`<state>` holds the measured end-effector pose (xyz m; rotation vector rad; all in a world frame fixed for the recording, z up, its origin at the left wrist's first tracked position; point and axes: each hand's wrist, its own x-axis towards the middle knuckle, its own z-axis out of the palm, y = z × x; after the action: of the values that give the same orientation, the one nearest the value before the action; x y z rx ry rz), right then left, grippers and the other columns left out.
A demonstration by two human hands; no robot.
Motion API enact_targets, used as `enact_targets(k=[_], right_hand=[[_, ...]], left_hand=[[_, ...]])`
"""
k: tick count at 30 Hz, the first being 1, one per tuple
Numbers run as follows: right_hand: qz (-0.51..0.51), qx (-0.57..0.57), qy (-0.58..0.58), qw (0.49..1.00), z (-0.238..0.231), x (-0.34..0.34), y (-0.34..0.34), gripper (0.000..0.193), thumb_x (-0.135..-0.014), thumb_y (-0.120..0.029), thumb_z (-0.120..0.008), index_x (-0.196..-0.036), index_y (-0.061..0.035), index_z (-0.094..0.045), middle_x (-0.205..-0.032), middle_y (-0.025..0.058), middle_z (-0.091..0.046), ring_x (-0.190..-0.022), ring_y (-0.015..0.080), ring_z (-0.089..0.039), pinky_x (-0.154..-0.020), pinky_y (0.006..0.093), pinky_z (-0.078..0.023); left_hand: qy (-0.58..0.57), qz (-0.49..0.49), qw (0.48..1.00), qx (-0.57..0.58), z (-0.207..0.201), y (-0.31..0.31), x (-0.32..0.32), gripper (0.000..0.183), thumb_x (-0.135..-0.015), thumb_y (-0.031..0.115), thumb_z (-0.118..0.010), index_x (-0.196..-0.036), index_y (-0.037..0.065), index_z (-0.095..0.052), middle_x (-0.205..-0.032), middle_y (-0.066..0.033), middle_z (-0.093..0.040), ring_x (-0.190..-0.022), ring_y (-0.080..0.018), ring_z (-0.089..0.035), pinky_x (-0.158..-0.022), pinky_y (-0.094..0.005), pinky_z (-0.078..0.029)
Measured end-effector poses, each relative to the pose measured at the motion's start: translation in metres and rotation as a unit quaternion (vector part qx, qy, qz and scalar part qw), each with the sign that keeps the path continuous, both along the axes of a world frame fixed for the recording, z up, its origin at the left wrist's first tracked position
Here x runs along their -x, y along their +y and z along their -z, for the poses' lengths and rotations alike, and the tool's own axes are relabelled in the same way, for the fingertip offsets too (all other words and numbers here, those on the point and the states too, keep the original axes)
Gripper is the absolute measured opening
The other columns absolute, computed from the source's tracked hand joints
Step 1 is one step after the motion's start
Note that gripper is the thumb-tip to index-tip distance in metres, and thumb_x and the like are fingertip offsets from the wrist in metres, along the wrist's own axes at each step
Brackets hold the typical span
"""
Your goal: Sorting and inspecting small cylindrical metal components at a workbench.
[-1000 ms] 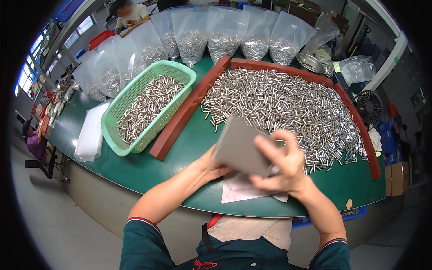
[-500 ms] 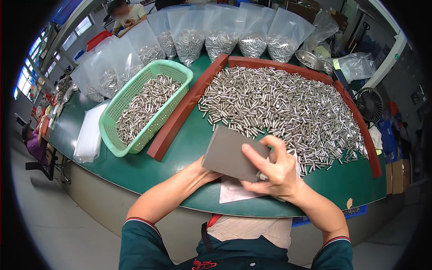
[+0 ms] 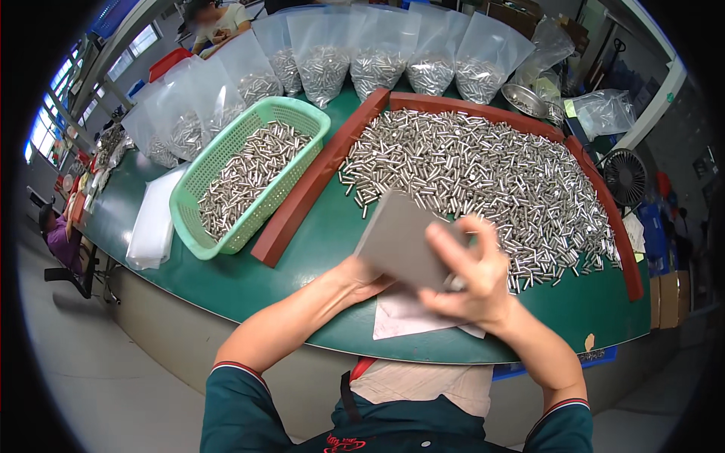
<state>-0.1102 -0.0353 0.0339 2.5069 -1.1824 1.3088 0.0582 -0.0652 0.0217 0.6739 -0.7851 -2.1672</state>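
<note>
A dark grey, flat rectangular slab (image 3: 408,240) is tilted above the near part of the green table. My left hand (image 3: 364,281) grips its lower left side, the fingers mostly hidden beneath it. Over the slab's right part, my right hand (image 3: 483,283) is curled, with index finger and thumb against it. A silvery bit, apparently short metal pins (image 3: 456,282), shows in the right palm; motion blurs it. Beneath both hands lies a pale pinkish sheet (image 3: 411,315). A wide heap of short shiny metal pins (image 3: 483,166) spreads just beyond the slab.
Reddish-brown bars (image 3: 321,177) fence the heap. To the left stands a green perforated basket (image 3: 181,200) of pins, beside flat clear plastic bags (image 3: 156,219). Several filled bags (image 3: 377,64) line the back. A metal bowl (image 3: 525,100) and black fan (image 3: 625,175) stand right; a co-worker (image 3: 219,26) sits behind.
The slab has turned and tilted more steeply, its upper edge swinging up and right. Both hands have shifted slightly right with it. The whole view has shifted a little.
</note>
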Motion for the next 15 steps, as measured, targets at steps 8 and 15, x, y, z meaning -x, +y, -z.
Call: enact_targets(k=[8, 15], right_hand=[[0.061, 0.069, -0.039, 0.995, 0.005, 0.005, -0.011, 0.066, -0.046, -0.022, -0.073, -0.109, -0.0107, -0.058, -0.096, 0.0131, -0.048, -0.044, 0.0115, -0.046, -0.034, 0.0254, -0.041], [0.062, 0.075, -0.037, 0.995, 0.004, 0.003, -0.012, 0.065, -0.047, -0.022, -0.073, -0.109, -0.0107, -0.058, -0.095, 0.0129, -0.048, -0.046, 0.0119, -0.049, -0.037, 0.0243, -0.044]], left_hand=[[-0.010, 0.023, 1.000, 0.011, 0.020, -0.007, -0.002, 0.025, -0.081, 0.022, -0.059, -0.100, 0.008, -0.052, -0.089, -0.0017, -0.054, -0.081, -0.0112, -0.054, -0.073, -0.0256, -0.047], [0.005, 0.049, 0.998, 0.027, 0.021, -0.012, -0.007, 0.043, -0.077, 0.027, -0.064, -0.111, 0.007, -0.047, -0.093, -0.0038, -0.056, -0.081, -0.0118, -0.056, -0.072, -0.0258, -0.049]])
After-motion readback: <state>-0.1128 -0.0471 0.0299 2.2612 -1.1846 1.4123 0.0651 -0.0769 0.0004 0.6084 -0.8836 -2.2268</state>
